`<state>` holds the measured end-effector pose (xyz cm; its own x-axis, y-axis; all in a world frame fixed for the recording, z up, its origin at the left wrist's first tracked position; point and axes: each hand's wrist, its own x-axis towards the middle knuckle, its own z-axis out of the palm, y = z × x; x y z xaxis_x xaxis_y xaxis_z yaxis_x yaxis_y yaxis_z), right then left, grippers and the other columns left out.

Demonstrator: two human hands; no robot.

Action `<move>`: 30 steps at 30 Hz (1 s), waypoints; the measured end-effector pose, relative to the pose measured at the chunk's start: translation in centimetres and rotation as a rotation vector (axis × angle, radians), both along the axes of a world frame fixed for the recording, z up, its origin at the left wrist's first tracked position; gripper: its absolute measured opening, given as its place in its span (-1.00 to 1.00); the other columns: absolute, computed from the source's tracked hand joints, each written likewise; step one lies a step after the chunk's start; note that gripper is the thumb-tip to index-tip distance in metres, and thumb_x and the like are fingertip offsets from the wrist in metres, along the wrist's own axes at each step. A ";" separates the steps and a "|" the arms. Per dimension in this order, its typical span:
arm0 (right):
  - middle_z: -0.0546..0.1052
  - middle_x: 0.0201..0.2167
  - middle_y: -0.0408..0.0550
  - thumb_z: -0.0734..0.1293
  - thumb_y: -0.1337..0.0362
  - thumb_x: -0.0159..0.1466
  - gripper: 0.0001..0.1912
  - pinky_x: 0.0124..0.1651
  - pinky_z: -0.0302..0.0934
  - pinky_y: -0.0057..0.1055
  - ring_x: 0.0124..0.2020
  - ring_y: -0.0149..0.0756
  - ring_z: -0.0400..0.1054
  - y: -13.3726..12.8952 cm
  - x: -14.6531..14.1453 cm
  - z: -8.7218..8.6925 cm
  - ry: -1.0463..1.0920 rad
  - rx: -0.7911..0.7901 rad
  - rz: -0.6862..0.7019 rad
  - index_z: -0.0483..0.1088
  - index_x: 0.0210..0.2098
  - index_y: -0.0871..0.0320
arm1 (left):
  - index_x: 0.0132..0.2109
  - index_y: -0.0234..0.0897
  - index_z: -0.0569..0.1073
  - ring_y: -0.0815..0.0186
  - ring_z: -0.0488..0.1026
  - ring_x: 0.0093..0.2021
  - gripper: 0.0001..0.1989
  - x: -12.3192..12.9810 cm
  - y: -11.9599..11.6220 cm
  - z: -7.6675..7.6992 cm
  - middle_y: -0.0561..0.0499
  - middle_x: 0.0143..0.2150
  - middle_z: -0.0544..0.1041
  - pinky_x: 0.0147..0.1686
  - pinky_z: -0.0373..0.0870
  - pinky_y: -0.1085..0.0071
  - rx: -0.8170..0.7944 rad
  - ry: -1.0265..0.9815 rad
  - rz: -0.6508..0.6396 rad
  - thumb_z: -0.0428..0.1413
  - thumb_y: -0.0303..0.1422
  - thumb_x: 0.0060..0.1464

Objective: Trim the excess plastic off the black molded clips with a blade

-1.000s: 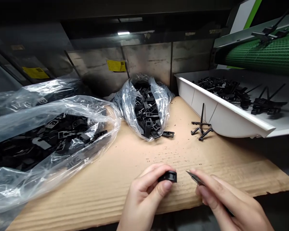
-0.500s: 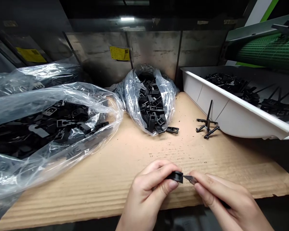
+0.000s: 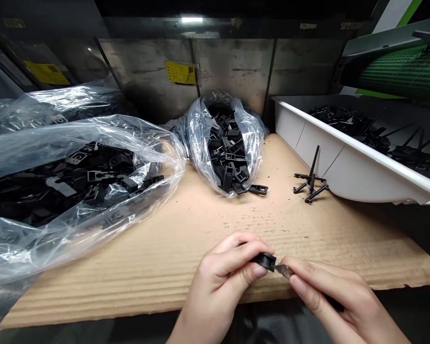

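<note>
Near the front edge of the cardboard, my left hand (image 3: 229,277) pinches a small black plastic part (image 3: 265,261) between thumb and fingers. My right hand (image 3: 326,291) grips a small knife (image 3: 284,271), its pointed blade at the open right end of the part. Whether the tip touches the plastic is too small to tell. Behind my hands, one loose black part (image 3: 258,190) lies by the mouth of the middle bag. To the right of it, a black piece with several legs and an upright rod (image 3: 311,180) rests on the cardboard.
A large clear bag (image 3: 154,200) of black parts covers the left side. A smaller clear bag (image 3: 199,148) stands at the middle back. The white tray (image 3: 308,143) holds black pieces at right, below a green conveyor (image 3: 397,76). Cardboard (image 3: 129,277) covers the table.
The black part in my left hand has tilted, its right end lower. The blade in my right hand is angled differently against that end. The whole view has shifted slightly.
</note>
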<state>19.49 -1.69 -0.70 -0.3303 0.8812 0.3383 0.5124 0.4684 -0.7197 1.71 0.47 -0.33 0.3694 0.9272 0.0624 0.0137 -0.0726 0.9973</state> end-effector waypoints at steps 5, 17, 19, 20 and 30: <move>0.24 -0.78 -0.28 0.23 0.16 0.17 -0.78 -0.71 0.09 -0.67 -0.77 -0.56 0.11 0.0 0.7 0.4 0.309 -0.633 0.048 0.44 -0.36 0.12 | -0.32 -0.21 0.46 0.34 0.33 -0.21 -0.85 0.0 0.0 0.1 0.05 -0.28 0.38 -0.21 0.20 0.55 0.007 0.005 -0.038 0.01 -0.49 0.07; 0.50 -0.31 -0.09 0.24 0.42 0.16 -0.70 -0.21 0.29 -0.56 -0.25 -0.34 0.40 -0.1 1.0 -0.5 -0.151 0.263 -0.070 0.32 -0.11 0.10 | -0.33 -0.27 0.46 0.37 0.32 -0.43 -0.89 0.3 -0.1 0.2 0.04 -0.43 0.36 -0.43 0.24 0.54 -0.031 0.054 0.111 0.03 -0.42 0.04; 0.50 -0.34 -0.06 0.22 0.41 0.17 -0.71 -0.22 0.30 -0.51 -0.27 -0.31 0.39 -0.2 0.8 -0.6 -0.196 0.305 -0.074 0.31 -0.10 0.15 | -0.34 -0.29 0.47 0.37 0.31 -0.47 -0.89 0.5 -0.1 0.2 0.04 -0.45 0.36 -0.49 0.23 0.54 -0.043 0.033 0.129 0.04 -0.41 0.03; 0.49 -0.34 -0.04 0.22 0.41 0.18 -0.71 -0.24 0.30 -0.49 -0.28 -0.30 0.38 -0.3 0.6 -0.7 -0.198 0.318 -0.084 0.31 -0.09 0.16 | -0.34 -0.29 0.47 0.38 0.32 -0.48 -0.89 0.5 -0.1 0.2 0.03 -0.44 0.37 -0.50 0.23 0.54 -0.047 0.027 0.135 0.04 -0.42 0.02; 0.42 -0.42 0.03 0.24 0.43 0.15 -0.66 -0.43 0.27 -0.41 -0.39 -0.26 0.33 -0.5 0.2 -1.0 -0.226 0.338 -0.115 0.32 -0.06 0.21 | -0.37 -0.26 0.50 0.39 0.29 -0.50 -0.88 0.3 -0.3 0.1 0.08 -0.54 0.33 -0.51 0.19 0.54 -0.058 0.003 0.127 0.06 -0.44 0.01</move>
